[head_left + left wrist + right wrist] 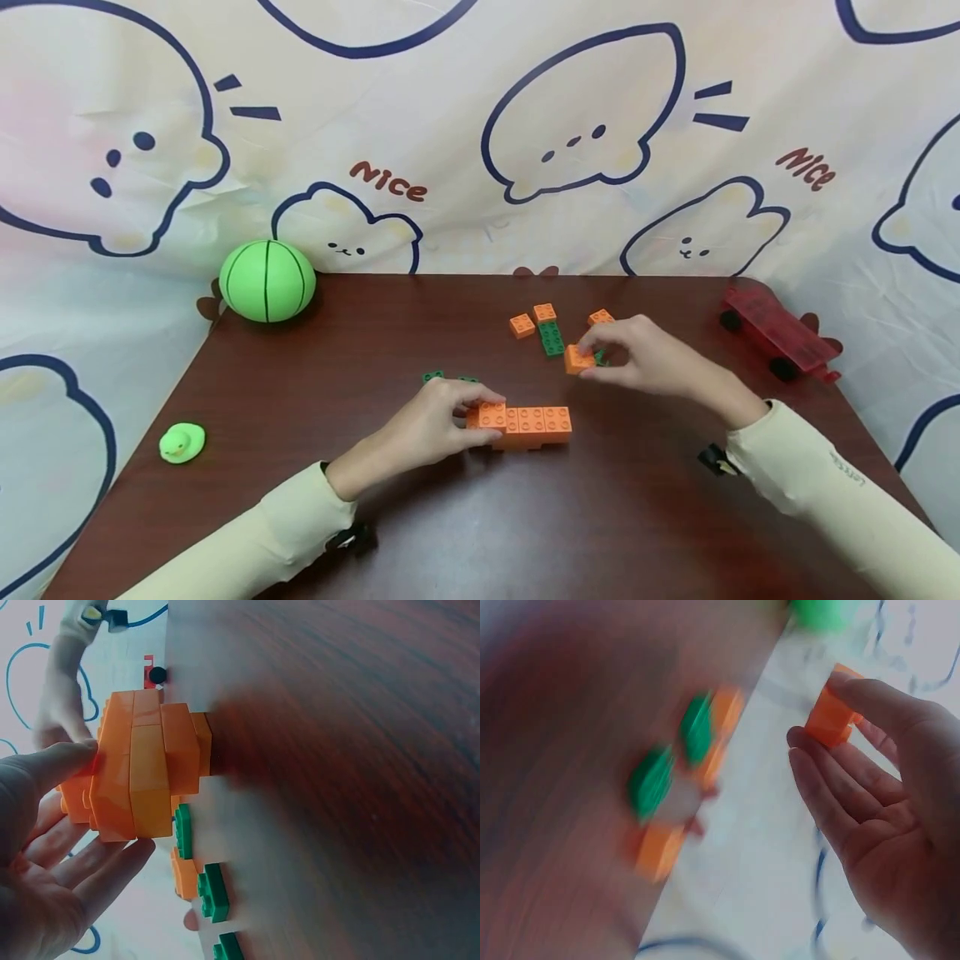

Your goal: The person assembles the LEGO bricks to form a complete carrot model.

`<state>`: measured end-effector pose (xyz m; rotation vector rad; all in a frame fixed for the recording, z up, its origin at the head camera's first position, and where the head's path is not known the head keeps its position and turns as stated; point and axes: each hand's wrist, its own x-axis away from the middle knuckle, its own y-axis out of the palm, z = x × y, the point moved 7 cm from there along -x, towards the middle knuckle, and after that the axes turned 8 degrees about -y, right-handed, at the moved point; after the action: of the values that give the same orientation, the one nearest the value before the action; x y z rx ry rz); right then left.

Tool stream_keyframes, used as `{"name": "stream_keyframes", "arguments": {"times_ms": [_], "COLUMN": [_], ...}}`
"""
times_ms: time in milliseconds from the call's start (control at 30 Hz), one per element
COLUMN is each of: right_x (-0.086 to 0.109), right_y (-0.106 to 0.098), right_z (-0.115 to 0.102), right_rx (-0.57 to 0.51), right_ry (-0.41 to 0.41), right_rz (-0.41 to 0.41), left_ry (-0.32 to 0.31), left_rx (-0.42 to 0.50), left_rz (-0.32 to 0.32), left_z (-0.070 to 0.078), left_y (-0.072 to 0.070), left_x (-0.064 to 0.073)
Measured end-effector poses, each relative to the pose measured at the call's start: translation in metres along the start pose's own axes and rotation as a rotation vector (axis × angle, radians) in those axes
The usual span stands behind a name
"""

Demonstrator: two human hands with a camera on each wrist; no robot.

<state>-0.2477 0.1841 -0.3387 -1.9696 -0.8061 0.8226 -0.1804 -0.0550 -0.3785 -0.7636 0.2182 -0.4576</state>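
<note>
2 arms (840, 483) extend forward; left hand (427, 421) and right hand (652, 356) grip, fingers (836, 780) curled.

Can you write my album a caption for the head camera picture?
Left hand grips a long block of joined orange studded bricks; right hand pinches a small orange studded brick.

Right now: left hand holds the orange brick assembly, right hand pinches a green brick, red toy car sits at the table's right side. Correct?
Not quite: the right hand pinches an orange brick, as the right wrist view shows. The left hand on the orange brick assembly and the red toy car stand as stated.
</note>
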Motion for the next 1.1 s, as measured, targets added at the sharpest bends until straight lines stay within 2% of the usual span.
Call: {"name": "stream_keyframes", "arguments": {"times_ms": [167,333,567,833,967,1100], "right_x": [-0.006,-0.007,-0.010,-0.017,-0.018,-0.018], "right_y": [0.020,0.041,0.061,0.065,0.071,0.078], "right_z": [-0.046,-0.068,-0.070,-0.071,-0.067,-0.063], "right_rx": [-0.057,-0.090,-0.137,-0.137,-0.159,-0.136], "right_ry": [-0.125,-0.182,-0.147,-0.161,-0.125,-0.074], "right_rz": [0.024,0.062,0.046,-0.022,-0.068,-0.086], "left_ry": [-0.009,0.010,0.035,0.032,0.021,0.016], "left_rx": [0.003,0.009,0.026,0.035,0.039,0.040], "left_rz": [-0.022,-0.025,-0.023,-0.024,-0.027,-0.024], "left_z": [0.001,0.001,0.001,0.001,0.000,0.000], "left_y": [-0.001,-0.001,-0.001,-0.001,-0.001,-0.001], "left_x": [-0.002,-0.002,0.000,-0.001,-0.001,-0.001]}}
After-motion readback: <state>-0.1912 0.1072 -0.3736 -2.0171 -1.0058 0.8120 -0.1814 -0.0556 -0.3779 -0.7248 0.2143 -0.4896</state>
